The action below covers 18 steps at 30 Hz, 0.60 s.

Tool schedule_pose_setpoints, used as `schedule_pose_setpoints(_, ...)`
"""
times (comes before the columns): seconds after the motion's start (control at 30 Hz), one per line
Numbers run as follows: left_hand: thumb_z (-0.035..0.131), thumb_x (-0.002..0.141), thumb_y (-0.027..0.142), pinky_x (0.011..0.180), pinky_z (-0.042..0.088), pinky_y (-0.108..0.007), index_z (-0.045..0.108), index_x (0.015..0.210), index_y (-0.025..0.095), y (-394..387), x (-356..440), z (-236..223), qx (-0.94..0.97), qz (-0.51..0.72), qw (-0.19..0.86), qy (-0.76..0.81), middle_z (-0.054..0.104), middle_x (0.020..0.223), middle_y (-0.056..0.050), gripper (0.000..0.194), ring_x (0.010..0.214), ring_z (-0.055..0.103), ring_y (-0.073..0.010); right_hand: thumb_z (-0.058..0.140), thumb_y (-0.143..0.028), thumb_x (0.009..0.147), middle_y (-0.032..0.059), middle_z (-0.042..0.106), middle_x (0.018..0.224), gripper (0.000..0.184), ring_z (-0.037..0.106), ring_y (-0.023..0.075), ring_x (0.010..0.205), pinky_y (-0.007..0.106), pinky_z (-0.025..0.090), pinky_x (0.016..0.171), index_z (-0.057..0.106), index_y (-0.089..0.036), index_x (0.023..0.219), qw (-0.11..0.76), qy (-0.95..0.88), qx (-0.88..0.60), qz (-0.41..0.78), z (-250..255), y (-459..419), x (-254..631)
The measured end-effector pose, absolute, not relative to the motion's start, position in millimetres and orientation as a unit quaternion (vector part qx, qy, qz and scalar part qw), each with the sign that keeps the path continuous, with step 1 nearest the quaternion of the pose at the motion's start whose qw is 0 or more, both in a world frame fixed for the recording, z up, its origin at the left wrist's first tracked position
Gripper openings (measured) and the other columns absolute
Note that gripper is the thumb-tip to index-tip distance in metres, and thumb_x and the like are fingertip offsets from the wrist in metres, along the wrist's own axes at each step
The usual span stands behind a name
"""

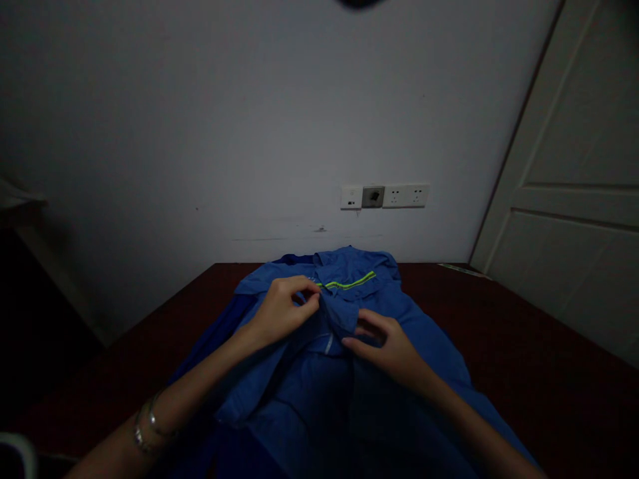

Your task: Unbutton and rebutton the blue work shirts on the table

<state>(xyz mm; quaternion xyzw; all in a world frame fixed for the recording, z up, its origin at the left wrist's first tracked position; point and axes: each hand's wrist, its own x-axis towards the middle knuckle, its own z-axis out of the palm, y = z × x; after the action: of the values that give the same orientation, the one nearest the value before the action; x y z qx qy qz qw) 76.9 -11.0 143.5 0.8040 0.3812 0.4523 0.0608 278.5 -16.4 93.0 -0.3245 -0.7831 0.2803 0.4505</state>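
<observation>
A blue jacket (424,332) with a yellow-green stripe across its upper part lies spread on a dark red table. My left hand (292,306) pinches the edge of its front flap between thumb and fingertips, lifting the cloth a little. Lower and to the right, my right hand (382,342) holds the same flap, its thumb and fingers closed about the edge. Darker blue cloth shows along the jacket's left side. Under the raised flap a short pale strip is visible. The jacket's near part is in deep shadow.
The dark red tabletop (474,313) reaches a pale wall (249,133) with sockets and switches (384,197). A white panelled door (574,199) stands at the right. A thin strip (464,270) lies near the table's far right corner. At the lower left edge is a white curved object (20,449).
</observation>
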Motion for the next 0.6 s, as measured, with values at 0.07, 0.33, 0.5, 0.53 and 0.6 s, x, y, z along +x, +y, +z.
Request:
schedule_pose_setpoints(0.07,0.048,0.072,0.013,0.06,0.044,-0.021,0.062,0.073,0.014,-10.8,78.4,142.9,0.802,0.465,0.052,0.371,0.062,0.072,-0.002,0.014,0.067,0.056,-0.0107,0.058,-0.03,0.072,0.0002,0.059,0.066,0.014,0.057,0.012,0.064,0.022,0.047,0.063,0.059,-0.016,0.071,0.463,-0.787,-0.344,0.219,92.5,-15.9,277.1)
schedule_pose_setpoints(0.33,0.049,0.072,0.015,0.08,0.041,-0.033,0.059,0.071,0.015,-21.0,68.7,149.7,0.884,0.391,0.069,0.247,0.061,0.08,-0.004,0.01,0.081,0.055,-0.0146,0.061,-0.031,0.069,0.0032,0.062,0.075,0.016,0.061,0.0144,0.07,0.024,0.051,0.065,0.055,-0.018,0.076,0.547,-0.71,-0.35,0.273,86.0,-5.6,286.6)
schedule_pose_setpoints(0.5,0.049,0.078,0.026,0.078,0.042,-0.031,0.06,0.073,0.014,-19.3,78.2,144.2,0.871,0.389,0.124,0.274,0.062,0.081,-0.005,0.017,0.08,0.056,-0.0143,0.058,-0.023,0.071,0.0041,0.066,0.076,0.004,0.063,0.0162,0.073,0.027,0.052,0.067,0.059,-0.019,0.071,0.548,-0.749,-0.317,0.196,86.5,-8.9,290.1)
schedule_pose_setpoints(0.53,0.051,0.078,0.029,0.079,0.042,-0.031,0.061,0.077,0.014,-18.3,81.7,141.5,0.862,0.396,0.13,0.29,0.062,0.084,-0.005,0.017,0.082,0.056,-0.0144,0.057,-0.021,0.071,0.0041,0.067,0.076,0.003,0.063,0.0161,0.073,0.027,0.052,0.067,0.059,-0.019,0.071,0.546,-0.759,-0.309,0.172,87.0,-10.2,289.7)
schedule_pose_setpoints(0.6,0.057,0.074,0.034,0.082,0.041,-0.032,0.06,0.089,0.016,-16.8,88.5,134.8,0.854,0.391,0.145,0.312,0.062,0.091,-0.004,0.025,0.087,0.055,-0.0153,0.054,-0.017,0.073,0.0038,0.067,0.077,0.006,0.063,0.0158,0.073,0.027,0.051,0.068,0.06,-0.02,0.072,0.542,-0.78,-0.29,0.12,87.8,-12.5,288.5)
